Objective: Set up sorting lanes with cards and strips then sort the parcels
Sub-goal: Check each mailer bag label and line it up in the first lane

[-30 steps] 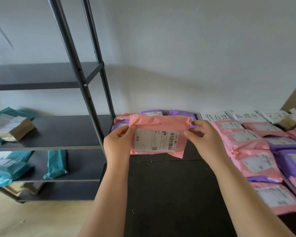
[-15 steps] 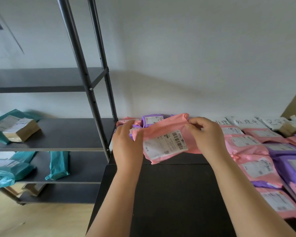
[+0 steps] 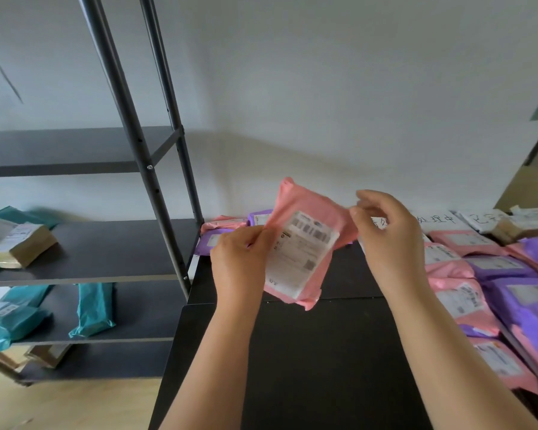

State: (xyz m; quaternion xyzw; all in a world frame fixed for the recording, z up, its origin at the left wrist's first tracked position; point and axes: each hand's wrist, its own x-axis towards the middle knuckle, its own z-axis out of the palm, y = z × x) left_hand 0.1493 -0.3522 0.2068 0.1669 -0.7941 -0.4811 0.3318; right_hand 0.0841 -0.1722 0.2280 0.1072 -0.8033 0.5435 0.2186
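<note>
At far left, the dark shelving unit (image 3: 84, 243) carries a brown box (image 3: 19, 248) and teal mailers (image 3: 94, 308) across its two lower boards; none of them touch your hands. Right of the shelf post, the black table (image 3: 308, 367) starts, with a few pink and purple parcels (image 3: 227, 231) piled at its back left corner against the wall.

Your left hand (image 3: 239, 265) is raised above the table, thumb and fingers pinching the left edge of the pink parcel (image 3: 305, 243). That parcel is in the air, tilted so one corner points up toward the wall and the opposite corner hangs down; its white shipping label (image 3: 302, 252) faces you, print blurred. Your right hand (image 3: 385, 237) holds the parcel's right edge, fingertips curled and closed on the plastic, wrist higher than the left.

Behind the right hand, white handwritten cards (image 3: 438, 218) lie along the wall edge, partly hidden by your fingers. Below them, sorted rows of pink and purple parcels (image 3: 485, 274) run toward you along the right side of the table, overlapping one another. A cardboard box (image 3: 528, 187) stands at far right.
</note>
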